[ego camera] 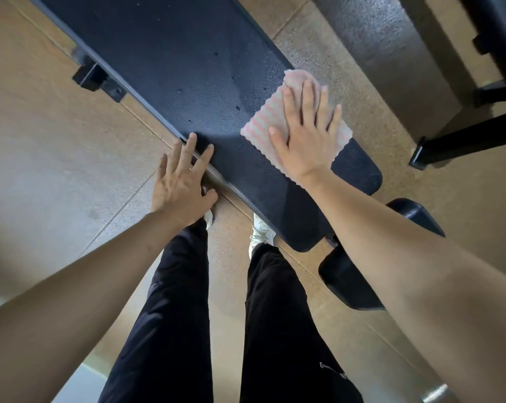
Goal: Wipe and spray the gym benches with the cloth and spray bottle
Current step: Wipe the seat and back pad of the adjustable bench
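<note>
Bench pad [187, 68]: dark, set diagonally, bare wet-spotted surface running up-left, rounded end at lower right. Tan floor [56, 170] lies open along the near edge. A second bench frame [461, 138] stands near the far side, and a seat pad [347, 274] sits just past the rounded end. Striped pink cloth [263, 120]: flat at the far edge, pressed by the right hand [307, 132], fingers spread straight. Left hand [182, 181]: fingers straight, resting on the near edge, apart from the cloth.

The person wears loose black trousers [170, 301] with small white lettering [333, 370] on the right thigh, white shoes [261, 231], and forearms [80, 274] bare.
</note>
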Tool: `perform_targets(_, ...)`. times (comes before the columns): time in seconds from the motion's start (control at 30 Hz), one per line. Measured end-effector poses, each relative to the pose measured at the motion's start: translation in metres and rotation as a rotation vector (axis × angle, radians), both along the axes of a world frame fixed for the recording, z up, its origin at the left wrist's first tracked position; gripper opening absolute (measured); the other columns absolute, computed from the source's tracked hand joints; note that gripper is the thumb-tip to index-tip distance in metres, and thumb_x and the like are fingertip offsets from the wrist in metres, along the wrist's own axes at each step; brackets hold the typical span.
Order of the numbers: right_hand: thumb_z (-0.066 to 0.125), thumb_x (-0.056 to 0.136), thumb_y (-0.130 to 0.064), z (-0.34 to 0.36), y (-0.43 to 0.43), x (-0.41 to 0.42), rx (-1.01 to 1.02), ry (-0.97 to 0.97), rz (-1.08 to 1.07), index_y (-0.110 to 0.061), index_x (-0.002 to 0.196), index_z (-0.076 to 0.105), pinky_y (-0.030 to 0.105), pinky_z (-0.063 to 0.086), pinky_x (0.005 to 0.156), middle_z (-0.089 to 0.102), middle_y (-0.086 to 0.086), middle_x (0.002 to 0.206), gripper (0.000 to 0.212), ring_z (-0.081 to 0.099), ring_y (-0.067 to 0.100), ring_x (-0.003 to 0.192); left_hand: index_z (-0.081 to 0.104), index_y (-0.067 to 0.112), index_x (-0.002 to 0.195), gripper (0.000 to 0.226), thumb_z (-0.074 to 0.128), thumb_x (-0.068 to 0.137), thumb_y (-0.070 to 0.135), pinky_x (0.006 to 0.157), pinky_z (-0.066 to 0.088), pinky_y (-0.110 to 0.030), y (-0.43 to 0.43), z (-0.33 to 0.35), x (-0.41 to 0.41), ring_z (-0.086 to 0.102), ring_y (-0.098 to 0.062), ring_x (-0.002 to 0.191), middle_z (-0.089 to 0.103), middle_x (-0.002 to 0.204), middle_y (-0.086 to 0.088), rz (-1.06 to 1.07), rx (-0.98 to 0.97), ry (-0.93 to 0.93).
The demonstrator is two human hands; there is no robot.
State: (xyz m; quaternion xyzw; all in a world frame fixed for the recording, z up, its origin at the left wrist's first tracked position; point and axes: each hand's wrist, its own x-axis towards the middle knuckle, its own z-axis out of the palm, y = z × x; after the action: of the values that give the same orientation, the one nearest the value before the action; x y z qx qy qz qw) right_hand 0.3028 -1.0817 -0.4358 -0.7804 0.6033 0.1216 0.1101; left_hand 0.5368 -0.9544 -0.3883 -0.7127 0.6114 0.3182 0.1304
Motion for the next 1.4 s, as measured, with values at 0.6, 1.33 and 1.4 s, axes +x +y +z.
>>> perform_targets(0.6, 0.022, 0.100, -0.068, 0.002, 0.008, 0.042, 0.093, 0.008, 0.339, -0.036, 0.162, 0.003, 0.062, 0.009, 0.122, 0.000, 0.001, 0.171, 0.072, -0.002, 0.035, 0.157, 0.024, 0.044, 0.159, 0.074, 0.059, 0.093, 0.046, 0.119, 0.033, -0.051, -0.013, 0.005, 0.051, 0.019, -0.025, 0.152, -0.006, 0.169, 0.019, -0.107, 0.032, 0.185)
perform_targets(1.33, 0.032, 0.101, -0.063, -0.003, 0.013, 0.169, 0.082, -0.057, 0.594, -0.036, 0.162, 0.009, 0.064, 0.011, 0.121, 0.006, -0.002, 0.171, 0.071, 0.002, 0.039, 0.156, 0.040, 0.022, 0.156, 0.072, 0.068, 0.092, 0.039, 0.116, 0.033, -0.057, -0.125, -0.017, 0.189, 0.022, -0.037, 0.154, 0.019, 0.170, -0.010, 0.277, -0.292, 0.039)
perform_targets(1.4, 0.028, 0.100, -0.064, -0.003, -0.010, 0.164, 0.090, -0.041, 0.700, -0.039, 0.161, 0.009, 0.062, 0.008, 0.123, 0.004, -0.004, 0.171, 0.069, 0.000, 0.036, 0.157, 0.030, 0.025, 0.160, 0.081, 0.069, 0.092, 0.045, 0.120, 0.027, -0.056, -0.131, -0.018, 0.193, 0.010, -0.033, 0.158, 0.007, 0.172, -0.009, 0.273, -0.240, 0.017)
